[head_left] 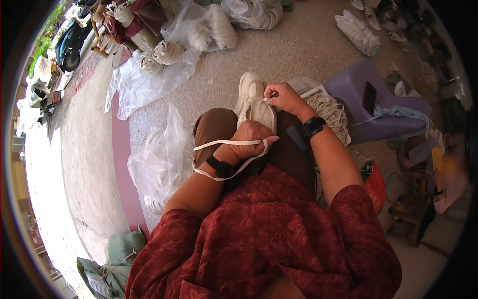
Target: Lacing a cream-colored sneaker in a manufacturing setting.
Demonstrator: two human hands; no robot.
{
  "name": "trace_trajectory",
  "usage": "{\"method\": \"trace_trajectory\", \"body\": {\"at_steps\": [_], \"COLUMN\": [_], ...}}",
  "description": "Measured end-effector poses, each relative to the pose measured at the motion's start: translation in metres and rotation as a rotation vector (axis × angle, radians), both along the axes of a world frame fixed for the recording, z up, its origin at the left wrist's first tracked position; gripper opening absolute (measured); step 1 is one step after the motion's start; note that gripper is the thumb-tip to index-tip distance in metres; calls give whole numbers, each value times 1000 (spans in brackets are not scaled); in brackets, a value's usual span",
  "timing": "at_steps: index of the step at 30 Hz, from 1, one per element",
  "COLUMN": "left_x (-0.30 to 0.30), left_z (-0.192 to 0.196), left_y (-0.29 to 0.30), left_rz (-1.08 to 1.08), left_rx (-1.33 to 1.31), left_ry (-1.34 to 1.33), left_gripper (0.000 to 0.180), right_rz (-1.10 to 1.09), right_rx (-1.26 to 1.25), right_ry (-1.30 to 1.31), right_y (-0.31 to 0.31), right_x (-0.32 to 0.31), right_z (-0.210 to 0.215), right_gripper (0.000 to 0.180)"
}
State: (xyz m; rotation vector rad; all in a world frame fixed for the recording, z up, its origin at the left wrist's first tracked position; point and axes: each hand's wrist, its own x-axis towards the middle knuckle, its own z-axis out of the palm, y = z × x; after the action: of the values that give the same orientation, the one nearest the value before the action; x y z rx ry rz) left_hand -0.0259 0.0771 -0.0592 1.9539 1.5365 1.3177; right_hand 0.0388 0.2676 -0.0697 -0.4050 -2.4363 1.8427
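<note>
A cream-white sneaker (250, 84) rests between my knees, its toe pointing away from me. My left hand (249, 135) is closed over the ankle end of the shoe, gripping a flat white shoelace (217, 143). A long loop of this lace hangs back across my left wrist. At the right side of the shoe's eyelets, my right hand (285, 97) pinches a bit of lace between thumb and forefinger. My left hand hides much of the shoe's opening.
Right of my knee lies a heap of white laces (326, 112), beside a purple plastic stool (366, 79) bearing a dark flat object and blue strings. Clear plastic bags (162, 164) lie left. Wrapped white bundles (219, 27) and another person's hand (108, 21) are beyond. White shoes (357, 32) lie far right.
</note>
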Motion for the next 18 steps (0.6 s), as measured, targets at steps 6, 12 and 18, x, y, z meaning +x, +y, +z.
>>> {"method": "trace_trajectory", "body": {"at_steps": [6,12,18], "left_x": [-1,-3,6], "left_z": [-3,-1,24], "left_y": [2,2,5], "left_rz": [4,-3,-20], "left_rx": [29,40,-49], "left_ry": [-2,1,-118], "left_gripper": [34,35,36], "right_rz": [-235,-183,-397], "right_rx": [981,105,489], "right_ry": [327,163,-264], "right_y": [-27,-17,-30], "right_x": [-4,-2,-26], "right_z": [-3,-2,2], "right_gripper": [14,9,27]}}
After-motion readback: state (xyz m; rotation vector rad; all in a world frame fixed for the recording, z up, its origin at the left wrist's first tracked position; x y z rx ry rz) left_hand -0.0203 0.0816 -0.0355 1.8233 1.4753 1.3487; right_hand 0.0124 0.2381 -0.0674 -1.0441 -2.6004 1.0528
